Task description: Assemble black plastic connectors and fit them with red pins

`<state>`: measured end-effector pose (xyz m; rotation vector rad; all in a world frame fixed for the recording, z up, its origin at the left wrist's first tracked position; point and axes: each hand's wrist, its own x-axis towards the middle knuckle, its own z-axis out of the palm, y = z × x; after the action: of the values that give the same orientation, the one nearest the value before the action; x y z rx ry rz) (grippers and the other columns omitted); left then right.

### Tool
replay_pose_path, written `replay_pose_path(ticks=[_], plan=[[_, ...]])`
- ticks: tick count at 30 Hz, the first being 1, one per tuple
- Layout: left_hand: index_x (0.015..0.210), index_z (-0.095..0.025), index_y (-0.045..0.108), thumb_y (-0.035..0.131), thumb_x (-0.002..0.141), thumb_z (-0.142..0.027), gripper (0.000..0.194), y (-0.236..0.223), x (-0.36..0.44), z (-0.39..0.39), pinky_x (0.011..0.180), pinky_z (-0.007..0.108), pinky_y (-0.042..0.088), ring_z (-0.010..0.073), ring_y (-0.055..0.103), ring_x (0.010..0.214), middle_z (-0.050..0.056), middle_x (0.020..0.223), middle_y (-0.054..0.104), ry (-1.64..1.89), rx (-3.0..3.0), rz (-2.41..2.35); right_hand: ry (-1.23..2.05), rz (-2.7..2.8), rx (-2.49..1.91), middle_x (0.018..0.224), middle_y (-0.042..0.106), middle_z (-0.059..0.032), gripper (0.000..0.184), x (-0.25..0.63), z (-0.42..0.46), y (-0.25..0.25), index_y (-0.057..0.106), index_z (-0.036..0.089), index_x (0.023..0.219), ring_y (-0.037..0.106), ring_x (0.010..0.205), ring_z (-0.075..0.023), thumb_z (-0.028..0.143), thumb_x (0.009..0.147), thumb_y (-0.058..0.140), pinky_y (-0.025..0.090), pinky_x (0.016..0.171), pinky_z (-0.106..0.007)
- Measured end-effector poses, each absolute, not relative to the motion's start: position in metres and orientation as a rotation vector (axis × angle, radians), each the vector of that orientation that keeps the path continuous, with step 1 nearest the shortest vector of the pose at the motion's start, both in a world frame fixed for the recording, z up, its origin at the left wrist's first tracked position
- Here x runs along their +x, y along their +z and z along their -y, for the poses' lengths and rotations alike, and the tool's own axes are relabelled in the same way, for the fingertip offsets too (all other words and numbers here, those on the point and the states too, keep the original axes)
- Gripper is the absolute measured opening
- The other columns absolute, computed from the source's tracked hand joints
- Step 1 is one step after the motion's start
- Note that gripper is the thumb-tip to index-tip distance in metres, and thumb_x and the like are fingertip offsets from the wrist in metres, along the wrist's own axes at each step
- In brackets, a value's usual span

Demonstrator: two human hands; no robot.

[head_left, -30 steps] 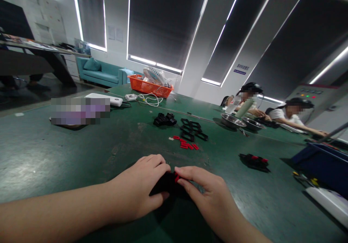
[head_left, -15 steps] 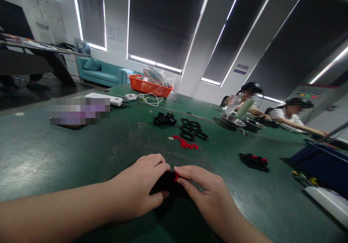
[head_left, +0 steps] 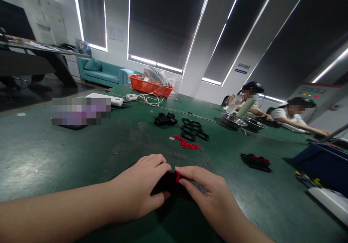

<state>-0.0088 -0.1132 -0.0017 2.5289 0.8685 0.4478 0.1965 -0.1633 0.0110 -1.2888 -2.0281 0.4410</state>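
My left hand [head_left: 145, 190] is closed around a dark black part [head_left: 163, 185], mostly hidden by the fingers and shadow. Between the thumb and forefinger of my right hand [head_left: 206, 188] is a small red clip [head_left: 178, 177], pressed against the black part's right end. Beyond my hands lie several loose red rings [head_left: 188, 145]. Several black rectangular frames [head_left: 191, 130] are spread just behind them, with a cluster of black parts [head_left: 165, 119] to their left. Off to the right rests a black piece with red inserts [head_left: 256, 162].
An orange basket [head_left: 150, 87] holding a fan stands at the back, near a white cable [head_left: 152, 100]. Metal bowls [head_left: 234, 121] and two people are at the far right. A blue bin [head_left: 323, 163] and a white object [head_left: 330, 203] sit at the right edge.
Both hands keep nearly the same pose. Slightly more of the red clip shows between my right fingers, and the whole view has shifted a little.
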Motion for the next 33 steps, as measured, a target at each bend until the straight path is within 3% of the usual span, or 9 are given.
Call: replay_pose_path(ticks=[33], plan=[[0.11, -0.019, 0.06, 0.063, 0.081, -0.021, 0.029, -0.0002, -0.0088, 0.1144, 0.098, 0.047, 0.044, 0.0294, 0.053, 0.11, 0.01, 0.116, 0.057, 0.443, 2.536, -0.875, 0.449, 2.005, -1.312, 0.099, 0.077, 0.0003, 0.029, 0.1968, 0.1612, 0.0114, 0.074, 0.029, 0.104, 0.072, 0.089, -0.017, 0.013, 0.085, 0.059, 0.058, 0.082, -0.028]])
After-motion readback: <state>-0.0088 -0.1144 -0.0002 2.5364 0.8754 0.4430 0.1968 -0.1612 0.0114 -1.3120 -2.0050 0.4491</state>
